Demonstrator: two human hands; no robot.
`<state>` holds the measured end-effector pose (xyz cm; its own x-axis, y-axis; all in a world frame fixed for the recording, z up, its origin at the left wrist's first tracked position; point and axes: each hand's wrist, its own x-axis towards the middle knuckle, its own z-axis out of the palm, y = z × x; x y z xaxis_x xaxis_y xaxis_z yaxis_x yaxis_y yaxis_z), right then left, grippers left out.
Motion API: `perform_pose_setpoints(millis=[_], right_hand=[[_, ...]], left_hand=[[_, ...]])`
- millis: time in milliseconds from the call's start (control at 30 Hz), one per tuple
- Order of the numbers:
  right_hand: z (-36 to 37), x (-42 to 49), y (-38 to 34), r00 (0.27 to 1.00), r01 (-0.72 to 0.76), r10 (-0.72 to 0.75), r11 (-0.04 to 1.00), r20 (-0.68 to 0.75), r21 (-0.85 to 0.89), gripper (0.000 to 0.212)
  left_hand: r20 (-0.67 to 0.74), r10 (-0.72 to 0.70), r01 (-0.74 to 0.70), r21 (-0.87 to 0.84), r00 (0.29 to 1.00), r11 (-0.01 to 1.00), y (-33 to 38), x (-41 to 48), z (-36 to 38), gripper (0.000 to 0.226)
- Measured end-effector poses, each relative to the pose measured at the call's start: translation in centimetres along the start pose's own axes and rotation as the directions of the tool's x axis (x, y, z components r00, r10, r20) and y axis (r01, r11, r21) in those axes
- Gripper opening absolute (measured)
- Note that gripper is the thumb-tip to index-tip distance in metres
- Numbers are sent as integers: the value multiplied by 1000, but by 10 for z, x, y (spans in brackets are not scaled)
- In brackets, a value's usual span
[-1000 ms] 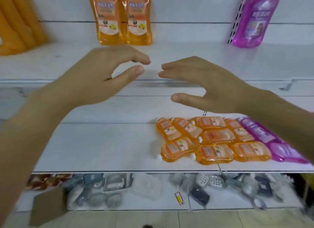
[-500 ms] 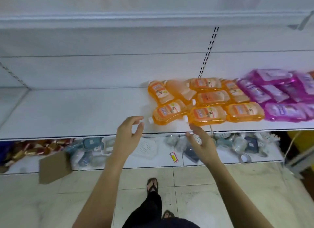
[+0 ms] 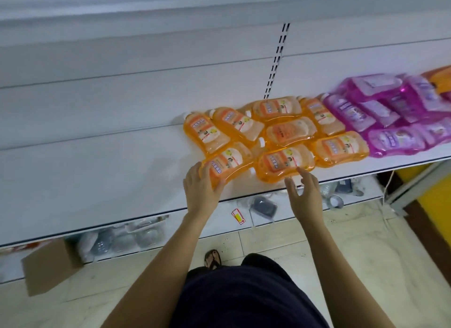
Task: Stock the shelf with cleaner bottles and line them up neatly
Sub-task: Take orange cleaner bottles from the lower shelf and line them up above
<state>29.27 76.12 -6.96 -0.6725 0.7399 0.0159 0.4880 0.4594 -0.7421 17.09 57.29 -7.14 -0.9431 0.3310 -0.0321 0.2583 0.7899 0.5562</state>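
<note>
A grip where there was none

On the white shelf [image 3: 97,169], near its front edge, the front-left orange bottle [image 3: 229,163] lies flat. The left hand [image 3: 200,193], empty half a second ago, now has fingers curled round it. The right hand [image 3: 305,193] hovers beside, fingers spread.

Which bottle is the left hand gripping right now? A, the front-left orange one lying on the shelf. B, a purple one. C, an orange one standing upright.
A: the left hand curls round the near end of the front-left orange bottle, which lies flat on the shelf.
</note>
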Motion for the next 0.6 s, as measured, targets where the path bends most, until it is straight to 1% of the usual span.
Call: perform_pose_setpoints(millis=[33, 67, 133, 167, 233, 300, 367, 467, 533, 600], right_hand=[[-2, 7, 0, 999, 42, -42, 998, 0, -46, 48], [-4, 16, 1, 996, 88, -85, 990, 30, -114, 53], [-7, 37, 3, 974, 192, -148, 940, 171, -283, 67], [-9, 48, 4, 955, 232, -144, 907, 259, -352, 75], [-9, 65, 5, 910, 281, -95, 858, 404, -430, 84], [-7, 77, 7, 873, 338, -81, 812, 481, -476, 88], [-6, 82, 8, 875, 351, -99, 802, 473, -483, 87], [1, 77, 2, 915, 284, -99, 847, 391, -449, 83], [10, 65, -4, 940, 246, -96, 856, 327, -455, 81], [20, 51, -13, 963, 202, -88, 859, 254, -470, 78]], left_hand=[[24, -33, 32, 47, 999, 998, 3, 4, 4, 64], [56, -68, 62, 90, 996, 994, 6, 8, 8, 70], [108, -107, 92, 136, 988, 986, 6, 13, 14, 78], [120, -107, 89, 144, 987, 986, 5, 15, 14, 81], [128, -64, 42, 163, 990, 986, 0, 18, 12, 82], [160, -23, 2, 135, 987, 991, -8, 25, 4, 83], [216, -32, 8, 114, 976, 994, -18, 30, -7, 84], [272, -112, 47, 233, 956, 971, -38, 32, -27, 81], [252, -166, 91, 284, 953, 955, -48, 30, -38, 72], [174, -207, 142, 326, 963, 935, -48, 30, -47, 64]])
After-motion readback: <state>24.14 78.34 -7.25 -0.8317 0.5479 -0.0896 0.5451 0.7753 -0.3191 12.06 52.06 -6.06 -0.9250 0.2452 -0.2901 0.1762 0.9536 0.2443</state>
